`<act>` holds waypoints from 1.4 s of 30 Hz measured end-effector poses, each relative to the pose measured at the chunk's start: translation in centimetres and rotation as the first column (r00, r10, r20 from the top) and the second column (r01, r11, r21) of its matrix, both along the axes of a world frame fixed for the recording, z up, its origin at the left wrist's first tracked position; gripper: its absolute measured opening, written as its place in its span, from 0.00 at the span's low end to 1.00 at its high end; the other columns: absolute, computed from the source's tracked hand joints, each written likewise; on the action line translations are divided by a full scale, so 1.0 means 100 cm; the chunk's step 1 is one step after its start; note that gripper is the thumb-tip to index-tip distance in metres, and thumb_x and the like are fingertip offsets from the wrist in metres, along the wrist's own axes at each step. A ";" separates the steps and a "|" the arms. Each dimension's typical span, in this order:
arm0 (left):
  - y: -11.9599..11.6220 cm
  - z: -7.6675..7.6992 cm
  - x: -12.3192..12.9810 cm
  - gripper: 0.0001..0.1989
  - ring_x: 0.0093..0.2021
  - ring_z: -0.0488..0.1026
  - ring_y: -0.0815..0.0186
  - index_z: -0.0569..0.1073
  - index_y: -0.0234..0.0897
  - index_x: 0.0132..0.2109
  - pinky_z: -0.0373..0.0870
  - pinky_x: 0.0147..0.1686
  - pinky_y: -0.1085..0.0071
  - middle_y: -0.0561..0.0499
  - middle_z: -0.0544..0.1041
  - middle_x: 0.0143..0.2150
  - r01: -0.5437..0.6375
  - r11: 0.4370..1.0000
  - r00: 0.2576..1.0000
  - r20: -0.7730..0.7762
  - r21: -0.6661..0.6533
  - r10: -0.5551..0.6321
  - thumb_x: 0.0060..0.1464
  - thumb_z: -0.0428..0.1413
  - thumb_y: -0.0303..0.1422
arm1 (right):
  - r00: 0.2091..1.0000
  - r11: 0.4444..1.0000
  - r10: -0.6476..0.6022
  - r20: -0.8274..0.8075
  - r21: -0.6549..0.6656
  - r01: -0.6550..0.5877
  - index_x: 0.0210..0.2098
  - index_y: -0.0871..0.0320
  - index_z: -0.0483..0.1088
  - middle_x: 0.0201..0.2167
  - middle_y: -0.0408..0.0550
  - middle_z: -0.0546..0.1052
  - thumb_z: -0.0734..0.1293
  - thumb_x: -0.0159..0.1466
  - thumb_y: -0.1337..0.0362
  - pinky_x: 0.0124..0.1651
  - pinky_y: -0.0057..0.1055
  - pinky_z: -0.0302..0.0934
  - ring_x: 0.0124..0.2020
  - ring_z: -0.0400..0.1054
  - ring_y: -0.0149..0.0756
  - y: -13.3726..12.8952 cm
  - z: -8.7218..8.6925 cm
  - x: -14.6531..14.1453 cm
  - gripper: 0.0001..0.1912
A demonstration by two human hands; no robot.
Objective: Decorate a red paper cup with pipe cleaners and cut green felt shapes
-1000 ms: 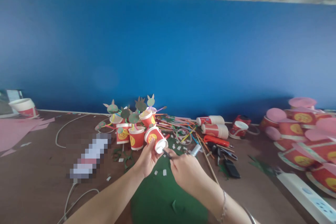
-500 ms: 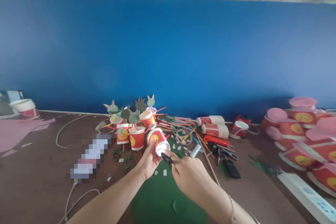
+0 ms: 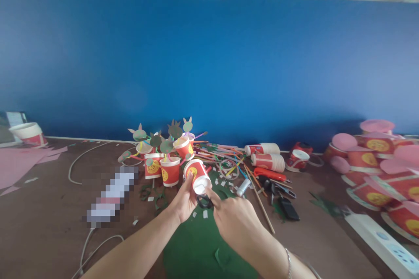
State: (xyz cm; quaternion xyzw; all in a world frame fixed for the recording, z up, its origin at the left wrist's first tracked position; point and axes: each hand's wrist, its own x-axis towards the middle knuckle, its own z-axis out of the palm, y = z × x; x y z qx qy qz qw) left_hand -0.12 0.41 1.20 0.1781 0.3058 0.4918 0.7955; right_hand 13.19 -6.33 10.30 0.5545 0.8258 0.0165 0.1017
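Observation:
My left hand point(image 3: 185, 200) is closed round a red and white paper cup point(image 3: 197, 176) with a yellow emblem. The cup is tilted, its white base turned towards me. My right hand point(image 3: 234, 216) is at the base, its index finger stretched out to the lower rim and its other fingers curled. Between the hands is a black loop point(image 3: 204, 202), which looks like a scissors handle against my right fingers; no blades show. Behind the cup, several red cups point(image 3: 170, 171) carry green paper animal heads point(image 3: 166, 146).
Coloured sticks point(image 3: 216, 153) lie behind the cup. Stacked cups point(image 3: 267, 162), an orange-red tool point(image 3: 270, 174) and a black lighter-like block point(image 3: 288, 208) are to the right. A power strip point(image 3: 381, 237) and pink-trimmed cups point(image 3: 363, 157) stand far right. Green paper point(image 3: 199, 248) lies under my hands.
My right index finger has straightened towards the cup base. The black piece has turned and dropped slightly, so its loop now shows. The cup stays in my left hand.

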 end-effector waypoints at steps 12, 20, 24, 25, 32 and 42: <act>0.000 0.000 -0.001 0.22 0.37 0.77 0.61 0.74 0.29 0.41 0.71 0.38 0.71 0.43 0.79 0.36 0.019 1.000 1.000 0.016 -0.020 -0.019 0.52 0.54 0.46 | 1.000 1.000 0.001 -0.023 -0.007 -0.001 0.61 0.61 0.55 0.24 0.53 0.78 0.59 0.59 0.74 0.24 0.27 0.57 0.27 0.74 0.41 -0.001 -0.002 -0.001 0.29; -0.002 0.003 0.001 0.21 0.35 0.77 0.62 0.74 0.29 0.38 0.71 0.35 0.73 0.44 0.79 0.34 -0.037 0.998 0.998 -0.038 0.059 0.039 0.48 0.58 0.45 | 0.990 0.997 -0.079 -0.119 -0.025 0.077 0.57 0.64 0.61 0.26 0.56 0.78 0.59 0.57 0.76 0.27 0.29 0.60 0.30 0.74 0.44 -0.002 -0.004 -0.003 0.27; -0.001 0.002 0.003 0.18 0.34 0.76 0.64 0.74 0.30 0.38 0.72 0.34 0.73 0.46 0.79 0.34 -0.149 0.976 0.988 -0.021 0.161 0.155 0.45 0.62 0.41 | 0.759 0.946 -0.284 -0.586 -0.299 0.123 0.51 0.66 0.65 0.23 0.54 0.77 0.53 0.64 0.68 0.23 0.26 0.59 0.22 0.72 0.38 0.005 -0.004 0.001 0.20; -0.001 0.002 0.003 0.18 0.35 0.76 0.64 0.73 0.30 0.38 0.72 0.35 0.73 0.46 0.79 0.34 -0.167 0.970 0.985 -0.010 0.178 0.171 0.44 0.63 0.40 | 0.623 0.901 -0.375 -0.687 -0.428 0.070 0.53 0.66 0.62 0.20 0.51 0.76 0.51 0.64 0.67 0.20 0.25 0.58 0.18 0.70 0.35 0.008 -0.004 0.003 0.21; 0.002 0.003 0.002 0.20 0.35 0.76 0.64 0.72 0.30 0.39 0.72 0.35 0.72 0.46 0.78 0.33 -0.227 0.956 0.973 0.003 0.186 0.231 0.42 0.64 0.41 | 0.208 0.723 -0.643 -0.737 -0.674 -0.154 0.55 0.69 0.59 0.16 0.43 0.72 0.52 0.63 0.64 0.17 0.22 0.56 0.14 0.65 0.29 0.028 -0.010 0.013 0.23; 0.000 0.003 0.003 0.24 0.38 0.76 0.59 0.73 0.30 0.41 0.70 0.37 0.70 0.43 0.79 0.36 -0.150 0.974 0.979 -0.114 0.170 0.170 0.40 0.65 0.43 | 0.996 0.997 -0.078 -0.032 0.002 0.078 0.62 0.56 0.52 0.25 0.52 0.78 0.60 0.55 0.78 0.27 0.28 0.59 0.29 0.74 0.42 0.008 -0.011 -0.002 0.37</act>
